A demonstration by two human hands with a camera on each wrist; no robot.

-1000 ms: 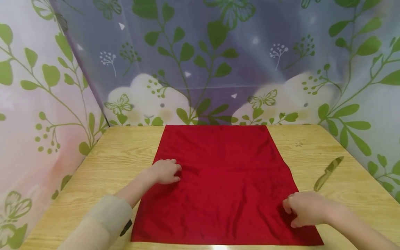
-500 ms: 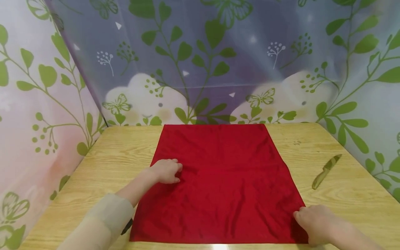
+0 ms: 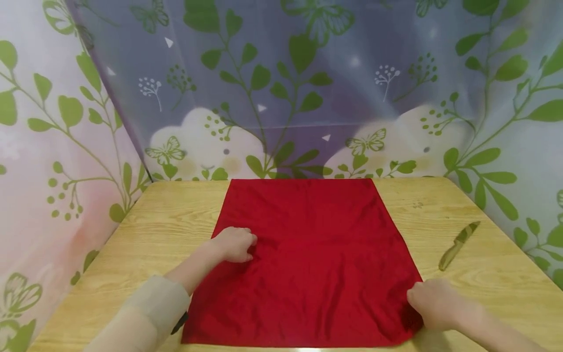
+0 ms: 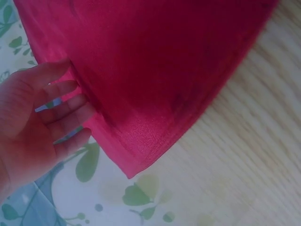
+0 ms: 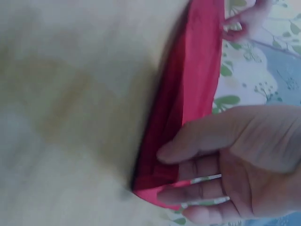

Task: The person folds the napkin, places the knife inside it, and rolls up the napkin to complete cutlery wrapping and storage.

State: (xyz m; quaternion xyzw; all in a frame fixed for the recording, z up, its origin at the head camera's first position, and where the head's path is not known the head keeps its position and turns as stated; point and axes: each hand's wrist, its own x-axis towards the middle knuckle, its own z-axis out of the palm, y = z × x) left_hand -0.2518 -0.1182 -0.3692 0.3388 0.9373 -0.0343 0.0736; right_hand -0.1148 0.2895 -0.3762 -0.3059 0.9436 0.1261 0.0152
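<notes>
the red cloth (image 3: 303, 254) is lying across the table (image 3: 162, 210), the right hand (image 3: 437, 302) is pinching it by its near right corner and the left hand (image 3: 234, 244) is hanging loose, gripping nothing, so imo lifting gently is avoiding creases

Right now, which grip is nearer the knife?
Right. The right grip touches the red cloth at its near-right corner, short of the knife; the left grip is farther, at the cloth's left side.

A smooth red square cloth (image 3: 303, 254) lay spread, lightly wrinkled, across the pale wooden table (image 3: 162, 220), its near-right corner raised.
</notes>
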